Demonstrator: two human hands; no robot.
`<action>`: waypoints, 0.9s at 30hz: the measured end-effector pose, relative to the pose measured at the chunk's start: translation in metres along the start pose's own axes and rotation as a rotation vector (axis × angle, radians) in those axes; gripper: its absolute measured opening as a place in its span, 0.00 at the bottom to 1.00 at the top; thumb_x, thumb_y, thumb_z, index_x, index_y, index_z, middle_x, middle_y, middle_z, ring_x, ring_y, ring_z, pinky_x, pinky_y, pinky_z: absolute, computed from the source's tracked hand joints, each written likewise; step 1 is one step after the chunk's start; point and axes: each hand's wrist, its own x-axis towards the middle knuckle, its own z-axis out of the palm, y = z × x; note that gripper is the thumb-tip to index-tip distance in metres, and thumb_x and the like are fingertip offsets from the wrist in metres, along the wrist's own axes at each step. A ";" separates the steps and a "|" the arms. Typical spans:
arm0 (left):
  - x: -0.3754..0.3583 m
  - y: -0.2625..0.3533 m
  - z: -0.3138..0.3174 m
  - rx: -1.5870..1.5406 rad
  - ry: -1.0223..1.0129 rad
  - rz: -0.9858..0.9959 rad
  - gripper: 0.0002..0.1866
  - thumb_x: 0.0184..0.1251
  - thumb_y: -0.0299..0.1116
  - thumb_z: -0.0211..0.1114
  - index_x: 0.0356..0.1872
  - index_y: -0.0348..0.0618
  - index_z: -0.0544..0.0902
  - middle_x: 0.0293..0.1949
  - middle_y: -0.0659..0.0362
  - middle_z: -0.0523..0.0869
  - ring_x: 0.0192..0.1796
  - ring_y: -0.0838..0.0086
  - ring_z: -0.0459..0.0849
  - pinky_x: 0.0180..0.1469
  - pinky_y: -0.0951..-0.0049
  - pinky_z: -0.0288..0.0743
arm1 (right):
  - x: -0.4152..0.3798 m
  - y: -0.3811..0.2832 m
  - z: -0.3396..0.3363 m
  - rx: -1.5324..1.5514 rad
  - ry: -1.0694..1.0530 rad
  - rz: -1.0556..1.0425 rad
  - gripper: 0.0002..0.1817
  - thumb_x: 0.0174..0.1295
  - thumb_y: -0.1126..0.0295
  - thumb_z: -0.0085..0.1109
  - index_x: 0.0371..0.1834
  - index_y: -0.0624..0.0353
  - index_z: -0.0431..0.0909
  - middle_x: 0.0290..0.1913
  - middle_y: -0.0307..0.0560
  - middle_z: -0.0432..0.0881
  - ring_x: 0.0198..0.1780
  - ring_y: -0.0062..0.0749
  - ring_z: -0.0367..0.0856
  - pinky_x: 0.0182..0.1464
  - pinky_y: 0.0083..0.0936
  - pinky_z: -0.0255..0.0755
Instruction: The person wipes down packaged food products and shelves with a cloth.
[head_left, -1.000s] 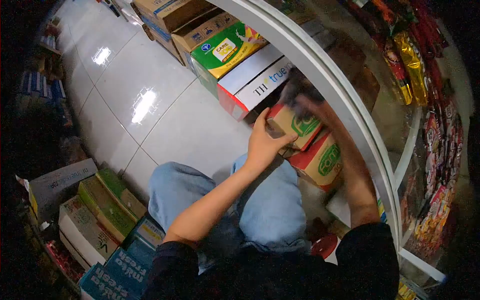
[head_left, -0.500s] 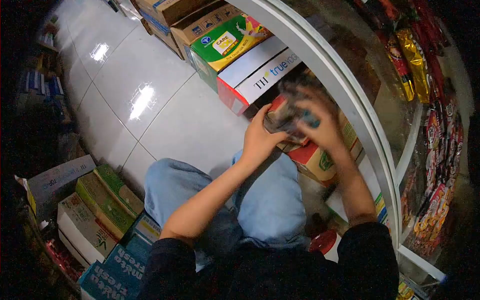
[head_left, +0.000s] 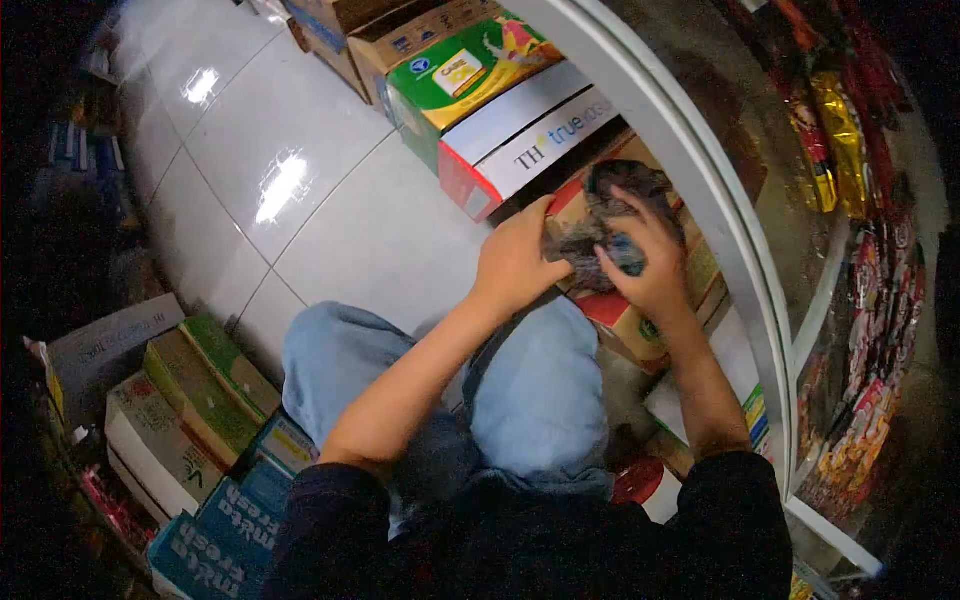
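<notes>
A dark, crumpled plastic bag (head_left: 635, 185) lies over a brown and red carton (head_left: 625, 325) in front of the knees. My left hand (head_left: 515, 260) is at the bag's near left side, thumb and fingers apart around its edge; whether it grips the plastic is unclear. My right hand (head_left: 645, 255) curves over the bag's right part, fingers spread, with a teal patch showing between thumb and fingers. The bag's contents cannot be made out. Just beyond the hands sits a white and red TH true yogurt carton (head_left: 530, 135).
A green and yellow carton (head_left: 465, 75) stands farther back. A curved metal frame (head_left: 700, 165) runs close on the right, with hanging snack packets (head_left: 875, 300) behind it. Boxes (head_left: 190, 410) and teal cartons (head_left: 215, 535) stand at the lower left on the tiled floor (head_left: 340, 210).
The dark bag looks more spread out over the carton, and my right hand is less blurred. The view has shifted slightly.
</notes>
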 end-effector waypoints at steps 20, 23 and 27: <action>0.014 -0.024 0.021 -0.276 -0.026 0.145 0.48 0.37 0.52 0.71 0.57 0.35 0.57 0.53 0.41 0.68 0.56 0.54 0.68 0.59 0.63 0.60 | 0.028 0.099 -0.022 0.823 -0.307 0.286 0.21 0.57 0.64 0.53 0.53 0.59 0.70 0.56 0.53 0.68 0.59 0.36 0.65 0.57 0.29 0.62; 0.013 -0.021 0.017 -0.254 -0.069 0.098 0.44 0.40 0.44 0.71 0.57 0.38 0.57 0.53 0.44 0.69 0.58 0.57 0.67 0.59 0.65 0.60 | 0.039 0.093 -0.038 0.995 -0.362 0.649 0.21 0.56 0.64 0.54 0.52 0.60 0.71 0.54 0.54 0.70 0.57 0.38 0.67 0.54 0.29 0.65; 0.013 -0.022 0.019 -0.301 -0.057 0.104 0.47 0.38 0.52 0.70 0.57 0.35 0.58 0.52 0.40 0.68 0.56 0.53 0.68 0.58 0.63 0.61 | 0.052 0.044 -0.048 0.854 -0.366 1.010 0.21 0.56 0.65 0.54 0.52 0.61 0.71 0.53 0.54 0.71 0.55 0.39 0.69 0.54 0.31 0.66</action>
